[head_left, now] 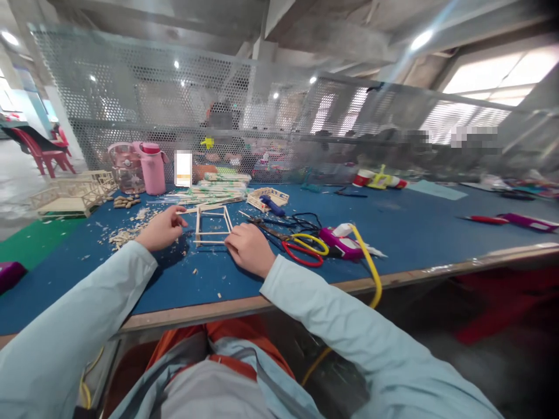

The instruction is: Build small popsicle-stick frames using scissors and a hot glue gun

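Observation:
A small frame of thin wooden sticks stands on the blue tabletop between my hands. My right hand pinches its near right corner. To the frame's left is my left hand, its fingers loosely curved with a gap between thumb and forefinger. A thin wooden strip runs behind the frame from near those fingertips; whether they touch it is unclear. Wood scraps lie scattered beside my left hand. Scissors with red and yellow handles rest right of my right hand.
A purple glue gun with a yellow cord lies at the right. Bundled sticks, a pink bottle and a clear bottle stand toward the back. Finished-looking wooden frames sit far left. A perforated metal screen borders the table.

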The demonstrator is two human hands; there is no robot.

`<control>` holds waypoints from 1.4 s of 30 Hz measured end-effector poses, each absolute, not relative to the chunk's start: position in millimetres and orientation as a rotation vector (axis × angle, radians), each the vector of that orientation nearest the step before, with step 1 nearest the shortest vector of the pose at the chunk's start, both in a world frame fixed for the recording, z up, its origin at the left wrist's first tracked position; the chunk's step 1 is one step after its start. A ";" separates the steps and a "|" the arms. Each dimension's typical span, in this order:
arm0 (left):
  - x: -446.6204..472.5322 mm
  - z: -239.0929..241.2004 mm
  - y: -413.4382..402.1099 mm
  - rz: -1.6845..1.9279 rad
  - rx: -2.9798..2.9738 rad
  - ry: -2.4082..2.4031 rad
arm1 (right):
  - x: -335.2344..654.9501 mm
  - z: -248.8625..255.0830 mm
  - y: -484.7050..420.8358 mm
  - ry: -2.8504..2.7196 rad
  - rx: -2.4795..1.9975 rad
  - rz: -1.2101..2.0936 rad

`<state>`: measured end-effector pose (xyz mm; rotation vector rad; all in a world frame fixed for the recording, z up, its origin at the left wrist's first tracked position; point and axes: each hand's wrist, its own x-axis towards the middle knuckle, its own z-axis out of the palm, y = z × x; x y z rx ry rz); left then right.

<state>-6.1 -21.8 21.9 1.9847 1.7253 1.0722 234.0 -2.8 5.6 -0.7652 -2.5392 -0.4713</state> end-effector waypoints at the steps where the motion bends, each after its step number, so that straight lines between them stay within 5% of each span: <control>1: -6.2 18.9 -20.6 0.990 2.016 1.679 | 233.6 3.9 -2.4 -2.552 -0.791 -0.477; 22: 8.7 6.6 -24.5 0.701 2.091 1.783 | 230.6 -0.1 0.5 -2.606 -1.068 -0.449; 42: 10.1 0.7 -20.3 0.838 1.745 1.494 | 227.0 -1.6 -2.4 -2.563 -1.184 -0.357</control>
